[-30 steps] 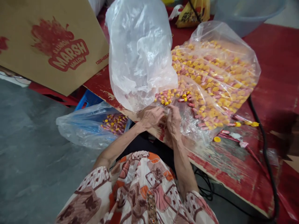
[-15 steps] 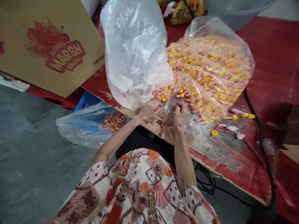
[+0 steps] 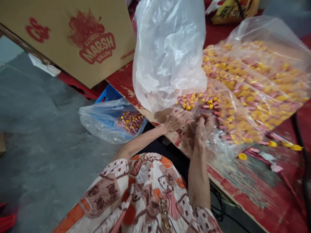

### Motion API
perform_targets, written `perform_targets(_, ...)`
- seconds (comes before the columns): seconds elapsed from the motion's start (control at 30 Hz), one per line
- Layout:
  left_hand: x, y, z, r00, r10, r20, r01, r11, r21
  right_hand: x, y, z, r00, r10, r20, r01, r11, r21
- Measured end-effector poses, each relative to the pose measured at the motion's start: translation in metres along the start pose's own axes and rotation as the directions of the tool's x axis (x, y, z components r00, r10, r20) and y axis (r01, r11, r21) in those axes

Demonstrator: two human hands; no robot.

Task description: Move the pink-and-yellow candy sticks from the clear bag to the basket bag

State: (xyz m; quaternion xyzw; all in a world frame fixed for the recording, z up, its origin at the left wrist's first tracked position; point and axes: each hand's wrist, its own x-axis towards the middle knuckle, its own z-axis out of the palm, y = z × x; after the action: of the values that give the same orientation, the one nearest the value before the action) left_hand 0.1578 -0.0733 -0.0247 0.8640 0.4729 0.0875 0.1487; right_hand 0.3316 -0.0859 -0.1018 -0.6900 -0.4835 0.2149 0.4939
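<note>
My left hand (image 3: 176, 118) and my right hand (image 3: 203, 127) meet at the near edge of a worn red table (image 3: 245, 184), at the mouth of a big clear plastic bag (image 3: 247, 84) full of small pink tubes with yellow caps. Both hands have their fingers curled and pinched together over small pieces from the pile. What exactly each one holds is hidden by the fingers. A puffed-up clear bag (image 3: 170, 51) stands just beyond my left hand.
A cardboard box (image 3: 73, 35) printed MARSH MALLOW leans at the upper left. Below the table a blue crate (image 3: 108, 95) lined with a plastic bag (image 3: 102, 121) holds more pink and yellow pieces. Loose yellow caps (image 3: 242, 156) and a black cable (image 3: 303, 161) lie at the right.
The view has swung left, so everything sits further right in the picture. My two hands stay together at the bag's mouth, fingers working on small pieces.
</note>
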Motion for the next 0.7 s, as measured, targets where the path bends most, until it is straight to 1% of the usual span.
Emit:
perform_targets(0.1, 0.002, 0.003, 0.0, 0.999, 0.034, 0.04, -0.033, 0.999, -0.037, -0.002, -0.009, -0.002, 0.998, 0.05, -0.025, -0.049, 0.997, 0.06)
perform_targets(0.2, 0.003, 0.004, -0.003, 0.996, 0.08, 0.044, -0.078, 0.996, -0.042, -0.001, -0.015, -0.004, 0.998, 0.054, -0.04, -0.05, 0.994, 0.097)
perform_targets(0.3, 0.001, 0.003, -0.001, 0.996, 0.09, -0.018, -0.091, 0.993, -0.072, 0.002, -0.017, -0.004, 0.994, 0.099, -0.04, -0.094, 0.989, 0.111)
perform_targets(0.4, -0.001, 0.001, 0.006, 0.995, 0.038, -0.091, -0.052, 0.988, -0.148, 0.002, -0.02, -0.005, 0.991, 0.129, -0.028, -0.125, 0.988, 0.095)
perform_targets(0.5, -0.004, -0.003, 0.014, 0.992, 0.007, -0.129, -0.034, 0.977, -0.212, 0.0, -0.026, -0.007, 0.991, 0.129, -0.02, -0.127, 0.988, 0.088)
perform_targets(0.57, -0.006, -0.006, 0.015, 0.99, 0.009, -0.14, -0.037, 0.978, -0.204, -0.001, -0.029, -0.009, 0.991, 0.135, -0.016, -0.134, 0.988, 0.082)
perform_targets(0.7, -0.013, -0.008, 0.01, 0.991, 0.039, -0.13, -0.054, 0.992, -0.118, 0.0, -0.03, -0.009, 0.99, 0.137, -0.009, -0.136, 0.986, 0.1)
